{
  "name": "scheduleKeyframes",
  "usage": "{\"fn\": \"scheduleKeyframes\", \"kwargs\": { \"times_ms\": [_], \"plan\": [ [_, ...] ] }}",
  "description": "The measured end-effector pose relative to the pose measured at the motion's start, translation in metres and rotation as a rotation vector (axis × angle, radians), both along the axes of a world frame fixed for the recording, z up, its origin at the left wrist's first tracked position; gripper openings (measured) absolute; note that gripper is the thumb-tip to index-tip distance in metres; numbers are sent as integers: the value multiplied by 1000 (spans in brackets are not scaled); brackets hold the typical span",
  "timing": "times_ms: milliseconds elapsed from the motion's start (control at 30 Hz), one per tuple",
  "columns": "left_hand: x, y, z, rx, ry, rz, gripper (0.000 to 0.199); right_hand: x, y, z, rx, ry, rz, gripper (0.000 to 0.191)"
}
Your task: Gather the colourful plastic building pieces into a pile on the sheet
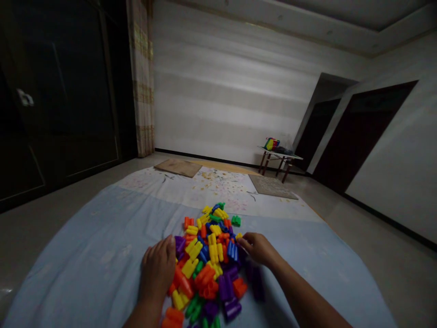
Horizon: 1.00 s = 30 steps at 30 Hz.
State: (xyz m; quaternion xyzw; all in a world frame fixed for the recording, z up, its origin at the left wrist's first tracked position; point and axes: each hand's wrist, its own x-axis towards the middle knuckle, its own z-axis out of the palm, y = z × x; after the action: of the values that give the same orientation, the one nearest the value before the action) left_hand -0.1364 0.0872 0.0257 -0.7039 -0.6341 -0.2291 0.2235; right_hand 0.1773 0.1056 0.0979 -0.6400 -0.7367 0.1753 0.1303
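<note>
A heap of plastic building blocks [213, 250] in yellow, orange, purple, blue and green lies on the light blue cloth. Along the heap's left side rests my left hand [157, 269], open, its fingers fairly straight and close together, beside a purple block [180, 245]. My right hand [256, 247] is at the heap's right side, with thumb and fingers closed on a small yellow block [238, 236]. Just left of those fingertips is a blue block [232, 251]. Several purple blocks [257, 284] lie under and below the right wrist, partly in shadow.
The patterned cloth [112, 218] covers a broad rounded surface. Two flat boards, one brown [179, 167] and one greyish [273, 187], lie at its far edge. Beyond stands a small table [287, 156] bearing a colourful bag [272, 144]. A green block [236, 221] sits apart, behind my right hand.
</note>
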Motion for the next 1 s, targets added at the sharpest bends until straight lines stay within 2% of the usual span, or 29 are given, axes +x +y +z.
{"fn": "scheduleKeyframes", "kwargs": {
  "times_ms": [167,333,467,600,700,833,933,1000],
  "plan": [
    [0,0,-5,17,-7,3,38,-23,66,13,146,-61,-156,39],
    [1,-1,-7,62,-3,10,38,-61,128,4,136,-56,-151,51],
    [2,-3,-6,104,13,14,37,-88,150,-4,86,-47,-102,61],
    [1,-4,-6,98,22,4,38,-95,152,-5,13,-23,-5,55],
    [1,-3,-7,60,3,18,38,-91,141,-1,-32,7,75,48],
    [2,-3,-4,38,-17,19,36,-82,114,11,-124,78,177,55],
    [3,-4,0,25,-8,29,35,-74,97,24,-192,216,306,56],
    [3,-5,3,11,0,31,35,-68,92,30,-146,292,268,58]
  ]
}}
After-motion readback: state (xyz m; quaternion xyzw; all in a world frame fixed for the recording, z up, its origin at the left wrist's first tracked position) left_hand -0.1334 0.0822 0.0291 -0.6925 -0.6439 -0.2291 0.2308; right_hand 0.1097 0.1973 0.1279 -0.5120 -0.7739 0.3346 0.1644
